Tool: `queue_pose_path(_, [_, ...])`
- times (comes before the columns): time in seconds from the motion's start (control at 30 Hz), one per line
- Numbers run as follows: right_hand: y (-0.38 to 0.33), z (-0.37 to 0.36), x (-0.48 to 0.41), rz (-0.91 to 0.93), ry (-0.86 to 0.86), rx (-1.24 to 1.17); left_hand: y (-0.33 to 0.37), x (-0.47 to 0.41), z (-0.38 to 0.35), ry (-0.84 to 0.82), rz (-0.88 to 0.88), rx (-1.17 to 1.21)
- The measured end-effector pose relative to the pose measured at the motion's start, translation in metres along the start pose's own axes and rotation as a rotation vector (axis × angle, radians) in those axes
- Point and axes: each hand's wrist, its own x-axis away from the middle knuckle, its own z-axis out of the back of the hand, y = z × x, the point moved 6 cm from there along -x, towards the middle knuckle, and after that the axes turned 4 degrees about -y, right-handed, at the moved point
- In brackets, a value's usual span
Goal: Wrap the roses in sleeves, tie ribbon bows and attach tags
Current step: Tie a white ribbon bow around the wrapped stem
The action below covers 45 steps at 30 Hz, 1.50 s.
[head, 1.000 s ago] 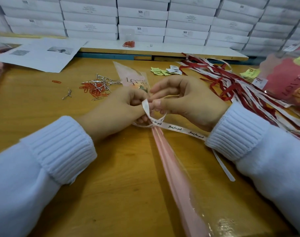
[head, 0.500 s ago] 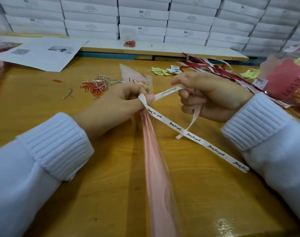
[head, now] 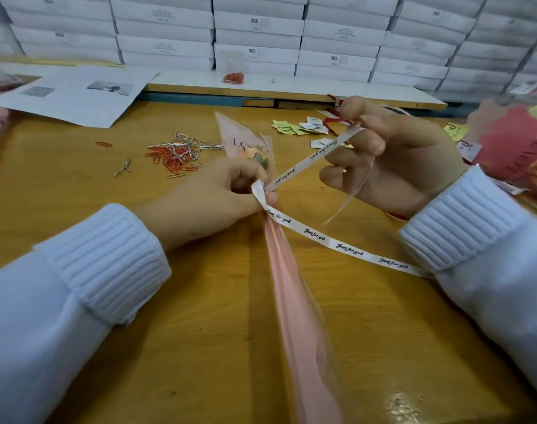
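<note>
A rose in a pink and clear sleeve (head: 294, 307) lies lengthwise on the wooden table (head: 200, 347), its bloom end marked LOVE pointing away. A white ribbon (head: 346, 247) printed "Just for you" crosses the sleeve's neck. My left hand (head: 221, 197) pinches the ribbon against the neck with thumb and fingers. To the right and slightly higher, my right hand (head: 395, 154) pinches one ribbon end taut. The other end trails across the table toward my right sleeve.
Orange and silver paper clips (head: 175, 154) lie left of the bloom. Small green and white tags (head: 303, 128) sit beyond it. Finished wrapped roses (head: 524, 148) pile up at the right with red and white ribbons. Printed sheets (head: 74, 96) lie far left; stacked white boxes (head: 258, 35) line the back.
My hands, close together at the sleeve's neck a second ago, have parted. The right hand has drawn one ribbon end up and to the right, pulling it taut; the left keeps pinching the neck.
</note>
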Motion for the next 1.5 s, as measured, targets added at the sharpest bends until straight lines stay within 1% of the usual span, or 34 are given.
queue_pose_path(0.1, [0.0,-0.004,-0.001,-0.025,-0.055,0.009,0.0,-0.001,-0.002,-0.016,0.005,-0.063])
queue_pose_path(0.17, [0.005,-0.006,0.001,-0.123,-0.094,0.091,-0.001,-0.001,-0.003,-0.014,0.005,-0.106])
queue_pose_path(0.2, [0.009,-0.005,0.002,-0.199,-0.091,0.21,-0.001,-0.001,-0.003,-0.013,0.007,-0.117])
queue_pose_path(0.3, [0.023,0.006,0.008,-0.472,0.003,0.744,-0.001,0.001,-0.003,-0.013,-0.012,-0.115])
queue_pose_path(0.33, [0.027,0.008,0.009,-0.548,0.031,0.845,0.0,0.001,-0.003,-0.014,-0.02,-0.107])
queue_pose_path(0.37, [0.029,0.011,0.009,-0.591,0.072,0.884,0.001,0.001,-0.002,-0.012,-0.025,-0.1])
queue_pose_path(0.4, [0.029,0.012,0.008,-0.591,0.129,0.883,0.001,0.001,-0.002,-0.005,-0.03,-0.099])
queue_pose_path(0.43, [0.027,0.014,0.006,-0.551,0.195,0.871,0.002,0.001,-0.001,0.007,-0.034,-0.103])
queue_pose_path(0.5, [0.02,0.016,0.003,-0.429,0.327,0.867,0.003,0.001,0.0,0.033,-0.035,-0.108])
queue_pose_path(0.57, [0.017,0.014,0.001,-0.355,0.4,0.884,0.005,0.002,0.0,0.051,-0.032,-0.102])
queue_pose_path(0.63, [0.019,0.009,-0.002,-0.337,0.389,0.978,0.007,0.002,-0.001,0.054,-0.042,-0.099])
queue_pose_path(0.7, [0.024,0.0,-0.007,-0.341,0.327,1.123,0.009,0.002,-0.003,0.038,-0.056,-0.092])
queue_pose_path(0.77, [0.026,-0.004,-0.01,-0.327,0.307,1.199,0.009,0.001,-0.005,0.014,-0.064,-0.103])
queue_pose_path(0.83, [0.025,-0.006,-0.011,-0.279,0.314,1.201,0.007,0.0,-0.006,-0.006,-0.07,-0.111])
queue_pose_path(0.9, [0.022,-0.009,-0.011,-0.222,0.321,1.144,0.007,0.0,-0.007,-0.023,-0.085,-0.139])
queue_pose_path(0.97, [0.022,-0.01,-0.011,-0.189,0.323,1.055,0.007,0.0,-0.007,-0.027,-0.087,-0.167])
queue_pose_path(1.17, [0.024,-0.013,-0.011,-0.137,0.295,0.761,0.003,-0.001,-0.007,-0.057,-0.066,-0.142])
queue_pose_path(1.3, [0.021,-0.01,-0.011,-0.127,0.345,0.768,0.003,-0.001,-0.005,-0.046,-0.063,-0.134])
queue_pose_path(1.4, [0.02,-0.006,-0.011,-0.118,0.372,0.727,0.002,-0.001,-0.004,-0.029,-0.054,-0.115])
queue_pose_path(1.5, [0.021,-0.007,-0.011,-0.112,0.334,0.672,0.002,-0.001,-0.004,-0.031,-0.047,-0.108])
